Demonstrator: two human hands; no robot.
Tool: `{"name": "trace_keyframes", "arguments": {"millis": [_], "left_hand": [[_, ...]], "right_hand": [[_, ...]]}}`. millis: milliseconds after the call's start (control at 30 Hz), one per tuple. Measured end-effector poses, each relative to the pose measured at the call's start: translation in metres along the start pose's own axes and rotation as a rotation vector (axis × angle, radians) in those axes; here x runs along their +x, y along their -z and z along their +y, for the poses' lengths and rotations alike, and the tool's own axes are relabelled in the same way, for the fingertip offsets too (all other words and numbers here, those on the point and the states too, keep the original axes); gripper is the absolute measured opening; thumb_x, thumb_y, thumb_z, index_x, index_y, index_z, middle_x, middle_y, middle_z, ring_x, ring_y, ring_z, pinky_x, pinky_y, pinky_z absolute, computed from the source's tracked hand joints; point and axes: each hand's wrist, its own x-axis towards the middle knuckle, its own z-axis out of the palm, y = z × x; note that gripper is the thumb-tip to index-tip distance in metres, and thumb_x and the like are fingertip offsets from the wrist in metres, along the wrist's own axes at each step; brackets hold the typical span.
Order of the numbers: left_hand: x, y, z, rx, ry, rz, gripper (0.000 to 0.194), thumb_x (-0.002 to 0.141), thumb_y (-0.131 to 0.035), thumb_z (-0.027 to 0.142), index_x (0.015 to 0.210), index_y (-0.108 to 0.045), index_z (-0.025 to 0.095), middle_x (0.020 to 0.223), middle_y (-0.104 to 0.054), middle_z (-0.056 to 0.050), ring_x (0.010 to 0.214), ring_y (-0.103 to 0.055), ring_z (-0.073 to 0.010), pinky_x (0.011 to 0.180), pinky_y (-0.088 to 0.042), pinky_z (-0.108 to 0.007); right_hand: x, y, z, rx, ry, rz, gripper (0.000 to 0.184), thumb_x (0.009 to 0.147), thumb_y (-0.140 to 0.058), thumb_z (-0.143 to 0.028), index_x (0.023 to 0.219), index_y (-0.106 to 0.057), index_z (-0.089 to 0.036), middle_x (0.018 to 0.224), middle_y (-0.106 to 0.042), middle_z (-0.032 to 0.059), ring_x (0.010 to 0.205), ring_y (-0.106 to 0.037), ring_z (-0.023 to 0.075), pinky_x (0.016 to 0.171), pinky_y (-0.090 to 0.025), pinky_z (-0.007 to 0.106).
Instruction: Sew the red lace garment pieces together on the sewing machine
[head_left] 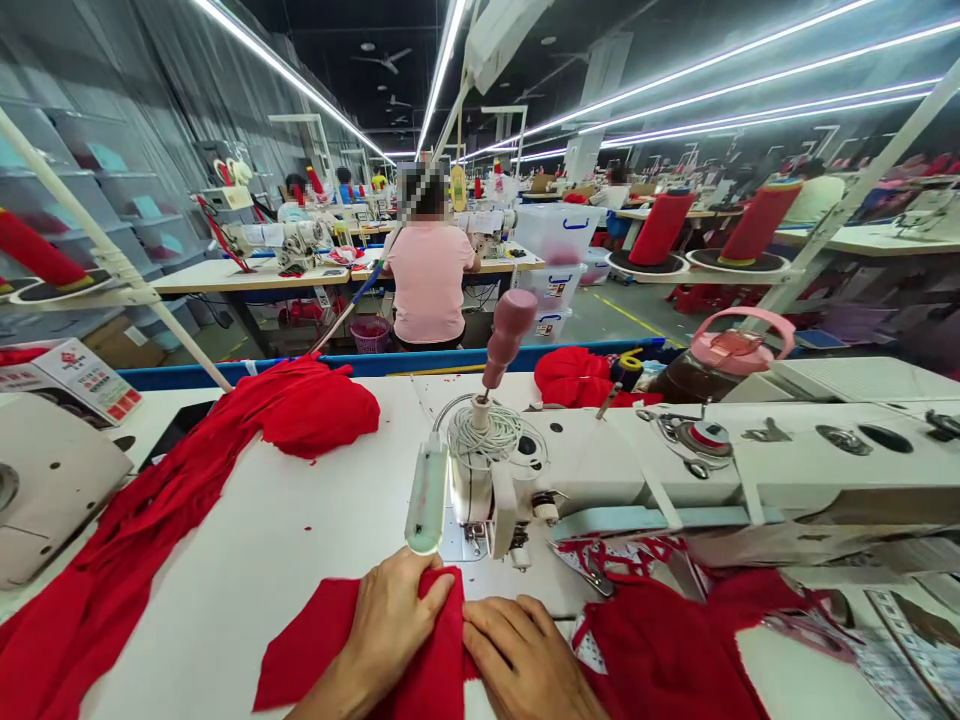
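Observation:
A red fabric piece lies on the white table in front of the sewing machine, its top edge just short of the needle area. My left hand grips this cloth near its upper edge, thumb bent over it and fingertips partly hidden. At the cloth's right edge, my right hand is closed with bent fingers on the fabric border. A lit lamp with a pale green cover hangs just above my left hand. More red fabric with patterned trim lies to the right of my right hand.
A long red fabric heap runs along the left. A pink-handled screwdriver stands on the machine head beside coiled cord. A pink-lidded jug and a red bundle sit behind. A person in pink sits ahead.

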Motion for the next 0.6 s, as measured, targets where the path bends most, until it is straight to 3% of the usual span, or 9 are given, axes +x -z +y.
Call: {"name": "trace_keyframes", "arguments": {"millis": [167,433,600], "left_hand": [[0.004,0.002,0.003,0.023,0.112,-0.033,0.014,0.092,-0.057,0.027,0.085,-0.068,0.021,0.089,-0.074,-0.004,0.083,-0.068,-0.0227,0.072,-0.039,-0.029],[0.009,0.008,0.012,0.053,0.181,-0.090,0.017,0.091,-0.056,0.030,0.084,-0.069,0.022,0.080,-0.073,-0.004,0.076,-0.067,-0.0228,0.066,-0.037,-0.027],[0.010,0.008,0.012,0.080,0.188,-0.094,0.019,0.090,-0.057,0.032,0.079,-0.067,0.021,0.079,-0.073,-0.005,0.077,-0.067,-0.0251,0.064,-0.035,-0.028]], "right_hand": [[0.001,0.000,-0.001,0.020,-0.015,0.027,0.030,0.104,-0.036,-0.014,0.106,-0.066,-0.017,0.101,-0.075,0.0062,0.092,-0.064,0.0186,0.081,-0.039,0.036],[-0.003,0.000,-0.002,0.003,-0.022,-0.022,0.023,0.098,-0.045,-0.012,0.110,-0.064,-0.017,0.106,-0.073,0.0066,0.096,-0.063,0.0189,0.085,-0.039,0.037],[0.007,0.019,0.001,0.147,-0.089,-0.206,0.027,0.089,-0.049,-0.008,0.110,-0.062,-0.018,0.105,-0.071,0.0048,0.093,-0.060,0.0186,0.086,-0.040,0.033]]}}
